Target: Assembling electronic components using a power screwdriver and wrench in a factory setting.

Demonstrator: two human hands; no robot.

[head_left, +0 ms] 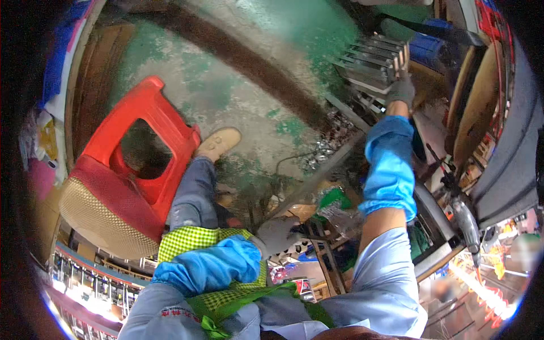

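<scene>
Green strap [238, 303] and checked apron [192, 238] sit closest under my chin, with my pale blue shirt around them. Both my forearms wear bright blue sleeve covers and grey gloves.

My left hand [277, 235] is low, near my lap, its gloved fingers curled; it rests against a long grey metal bar [317, 175] that runs up and to the right across the floor. Whether it truly grips the bar I cannot tell, since the palm is turned away. Just right of that hand lies a crumpled bag [334, 204], green and clear.

My right hand [401, 90] is stretched far out, closed on the edge of a metal rack [371, 62] made of parallel grey slats. That rack stands tilted at the far end of my reach, close to the upper end of the bar. A blue bin [428, 48] stands just behind it.

My left leg in jeans and a tan shoe [218, 143] point out over the floor [238, 85], which is worn green concrete. Touching the shoe's left side stands a red stool [147, 113] with a square hole in its seat. A power tool [464, 218] lies at the far right, below my right arm.
</scene>
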